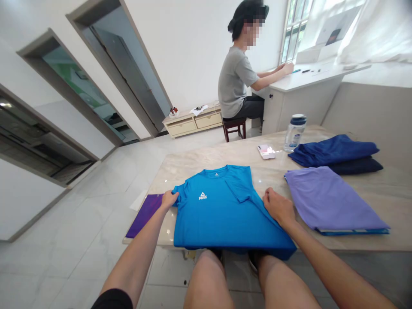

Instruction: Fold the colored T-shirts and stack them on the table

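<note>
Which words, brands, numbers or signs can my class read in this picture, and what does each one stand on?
"PEAK", in white under a triangular logo: on the chest of the blue T-shirt.
Small white mark inside the collar: too small to read.
Label on the water bottle: too blurred to read.
Faint mark on the purple cloth: too small to read.
No readable numbers.

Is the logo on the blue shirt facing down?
No, the white logo shows face up on the blue shirt.
</note>
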